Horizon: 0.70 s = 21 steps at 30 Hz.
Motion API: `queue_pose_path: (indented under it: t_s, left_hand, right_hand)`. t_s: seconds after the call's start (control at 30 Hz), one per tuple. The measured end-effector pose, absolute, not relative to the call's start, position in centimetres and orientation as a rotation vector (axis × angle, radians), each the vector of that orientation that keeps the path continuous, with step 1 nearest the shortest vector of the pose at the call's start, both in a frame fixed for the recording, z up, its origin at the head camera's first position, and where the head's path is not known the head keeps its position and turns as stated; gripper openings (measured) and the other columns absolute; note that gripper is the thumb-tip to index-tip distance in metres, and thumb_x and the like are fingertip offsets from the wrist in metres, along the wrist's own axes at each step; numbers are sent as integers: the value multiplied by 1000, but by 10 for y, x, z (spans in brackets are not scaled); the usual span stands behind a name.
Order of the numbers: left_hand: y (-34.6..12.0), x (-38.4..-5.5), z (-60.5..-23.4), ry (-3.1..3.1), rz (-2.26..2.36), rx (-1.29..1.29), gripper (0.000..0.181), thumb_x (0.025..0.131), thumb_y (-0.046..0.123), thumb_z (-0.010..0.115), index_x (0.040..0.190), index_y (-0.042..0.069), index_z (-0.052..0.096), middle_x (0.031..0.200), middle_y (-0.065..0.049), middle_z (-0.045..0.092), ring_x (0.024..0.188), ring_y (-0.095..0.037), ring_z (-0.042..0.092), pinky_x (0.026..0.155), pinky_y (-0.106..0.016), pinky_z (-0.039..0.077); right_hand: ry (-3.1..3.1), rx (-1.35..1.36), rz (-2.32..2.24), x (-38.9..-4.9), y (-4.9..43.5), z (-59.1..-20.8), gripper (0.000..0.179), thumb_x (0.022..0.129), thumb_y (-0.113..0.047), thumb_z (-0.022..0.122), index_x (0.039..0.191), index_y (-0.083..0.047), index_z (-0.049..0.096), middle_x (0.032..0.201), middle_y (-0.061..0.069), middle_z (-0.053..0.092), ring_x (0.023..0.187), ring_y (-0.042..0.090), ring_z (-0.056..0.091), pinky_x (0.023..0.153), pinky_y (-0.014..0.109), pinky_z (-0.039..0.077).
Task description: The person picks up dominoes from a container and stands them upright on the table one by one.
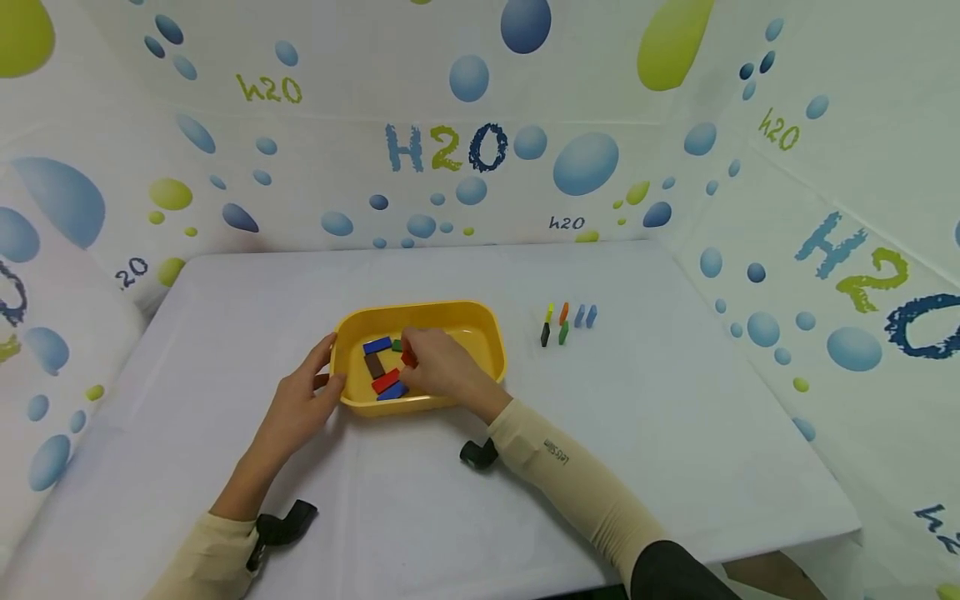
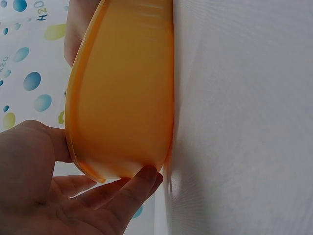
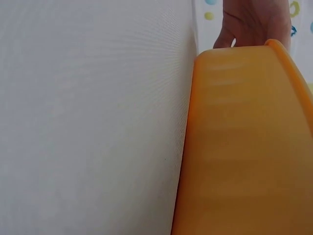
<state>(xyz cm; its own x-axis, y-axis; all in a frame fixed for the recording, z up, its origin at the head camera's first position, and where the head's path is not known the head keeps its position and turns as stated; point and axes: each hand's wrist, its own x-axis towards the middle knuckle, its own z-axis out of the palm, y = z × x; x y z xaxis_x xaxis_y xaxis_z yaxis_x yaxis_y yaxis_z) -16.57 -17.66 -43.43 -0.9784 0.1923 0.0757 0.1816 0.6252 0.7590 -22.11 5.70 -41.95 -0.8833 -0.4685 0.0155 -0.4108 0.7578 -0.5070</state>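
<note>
A shallow yellow tray [image 1: 480,333] holds several small bars that look like modelling clay: a blue bar [image 1: 377,345], a brown bar [image 1: 374,365], a red bar [image 1: 386,381], a second blue bar [image 1: 393,391] and a partly covered green bar [image 1: 397,345]. My left hand [image 1: 303,400] grips the tray's left end, its fingers against the outer wall in the left wrist view. Inside the tray, my right hand [image 1: 442,362] pinches another red bar [image 1: 408,358], largely hidden by the fingers. The right wrist view shows only the tray's outer wall [image 3: 244,137], not the right fingers.
To the tray's right, several thin sticks stand or lie on the white table [image 1: 675,400]: yellow [image 1: 549,313], orange [image 1: 564,313], black [image 1: 545,335], green [image 1: 563,332] and two light blue sticks [image 1: 580,316]. A patterned curtain [image 1: 337,167] surrounds the table's back and sides.
</note>
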Motion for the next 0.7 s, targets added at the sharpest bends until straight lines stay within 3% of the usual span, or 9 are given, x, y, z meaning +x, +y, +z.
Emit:
queue_pose_path:
  t_s: [0.7]
  left_hand:
    - [-177,-168,-421,2796,1310,307,66,108,19,50,167,10,21,157,-31,39,124,-52,57,95,-57,53]
  right_hand:
    - [2867,-698,-823,-220,57,-408,22,91,-19,75,101,-15,57,83,-2,58,72,15,55,58,23,46]
